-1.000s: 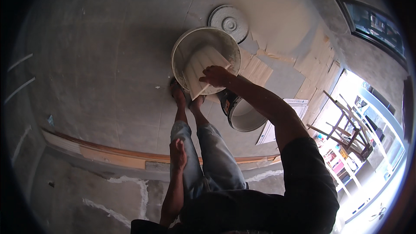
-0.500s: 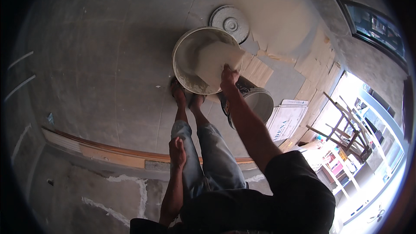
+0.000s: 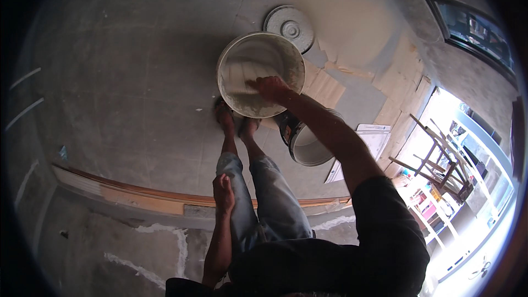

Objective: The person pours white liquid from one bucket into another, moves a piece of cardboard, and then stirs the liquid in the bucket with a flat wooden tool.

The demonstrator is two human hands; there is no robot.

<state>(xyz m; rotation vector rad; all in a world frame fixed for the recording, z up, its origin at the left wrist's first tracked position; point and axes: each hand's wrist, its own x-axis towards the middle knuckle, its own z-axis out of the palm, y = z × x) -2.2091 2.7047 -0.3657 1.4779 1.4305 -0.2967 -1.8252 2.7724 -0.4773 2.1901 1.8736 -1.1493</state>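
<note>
A large pale round bucket [image 3: 291, 74] stands on the floor just beyond my feet. My right hand [image 3: 268, 88] reaches into its mouth with curled fingers, closed on a pale, flat, sheet-like piece [image 3: 245, 71] inside the bucket. Faint stripes show on that piece; its exact kind I cannot make out. On my left knee rests my left hand [image 3: 224, 191], holding nothing, its fingers lying loosely along the jeans. Under my right forearm a second, smaller bucket [image 3: 311, 149] leans at a tilt, partly hidden. A round grey lid [image 3: 290, 28] lies against the far side of the large bucket.
Tan cardboard sheets [image 3: 327, 89] cover the floor at right, beside a flat white box [image 3: 374, 138]. A wooden stool or chair [image 3: 440, 159] stands near the bright doorway. A long wooden strip [image 3: 148, 191] runs along the floor at left. A pale blur [image 3: 346, 11] obscures the upper right.
My right hand has moved left and deeper over the large bucket, carrying the pale piece from the right side toward the left. My left hand has stayed on my knee.
</note>
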